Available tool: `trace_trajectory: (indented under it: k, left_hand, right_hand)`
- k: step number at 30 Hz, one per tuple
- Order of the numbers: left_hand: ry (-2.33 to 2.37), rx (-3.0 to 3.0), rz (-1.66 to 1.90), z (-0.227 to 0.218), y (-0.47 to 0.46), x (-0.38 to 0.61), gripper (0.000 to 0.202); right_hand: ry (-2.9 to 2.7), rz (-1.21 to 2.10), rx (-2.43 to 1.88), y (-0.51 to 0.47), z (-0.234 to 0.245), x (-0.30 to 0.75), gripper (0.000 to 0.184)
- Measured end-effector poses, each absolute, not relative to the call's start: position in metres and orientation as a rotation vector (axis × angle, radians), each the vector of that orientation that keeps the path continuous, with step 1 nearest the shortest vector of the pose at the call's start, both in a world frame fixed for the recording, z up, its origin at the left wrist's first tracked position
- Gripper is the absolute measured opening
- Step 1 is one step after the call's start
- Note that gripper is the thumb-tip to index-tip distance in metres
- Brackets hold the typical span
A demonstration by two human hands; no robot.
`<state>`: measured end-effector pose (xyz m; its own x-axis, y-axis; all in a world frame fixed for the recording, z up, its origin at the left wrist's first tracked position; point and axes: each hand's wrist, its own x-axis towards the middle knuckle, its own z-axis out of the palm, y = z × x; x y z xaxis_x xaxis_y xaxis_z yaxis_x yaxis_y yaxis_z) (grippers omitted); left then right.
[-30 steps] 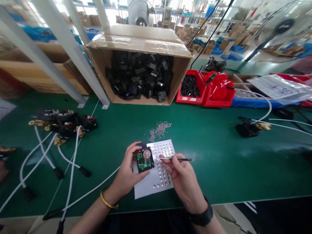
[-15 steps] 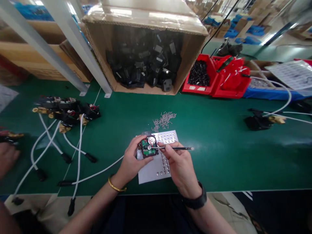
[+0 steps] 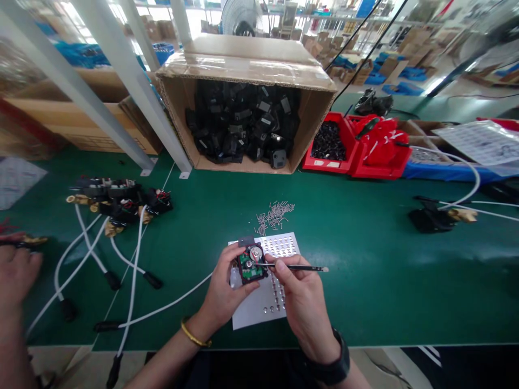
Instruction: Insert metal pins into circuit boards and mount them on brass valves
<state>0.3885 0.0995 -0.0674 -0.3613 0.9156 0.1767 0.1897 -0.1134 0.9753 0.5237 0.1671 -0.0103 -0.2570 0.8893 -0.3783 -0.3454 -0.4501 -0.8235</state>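
Gripping one black module (image 3: 251,265): left hand (image 3: 221,294); right hand (image 3: 302,302) pinching one tweezers (image 3: 292,266).

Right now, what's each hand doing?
Left hand: closed on the small black module.
Right hand: closed on the thin tool, tip on the module.

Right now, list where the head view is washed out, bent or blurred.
Head view: windows behind the cardboard box are blown out; the white posts splay from wide-angle distortion; another person's hand at the left edge looks soft; the circuit board in the left hand and the thin tool in the right hand are sharp.
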Motion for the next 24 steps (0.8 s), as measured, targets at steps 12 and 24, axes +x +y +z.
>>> trace_trajectory:
  k: [12, 24]
  left_hand:
    - [1.566, 1.206, 1.559, -0.0688, 0.1001, 0.3899, 0.059]
    - [1.589, 1.219, 1.546, -0.0682, 0.1011, 0.3907, 0.060]
  right_hand:
    - [-0.835, 1.812, -1.088, 0.1646, -0.0112, 0.5256, 0.020]
    - [-0.874, 1.777, -1.079, 0.1643, -0.0118, 0.5244, 0.018]
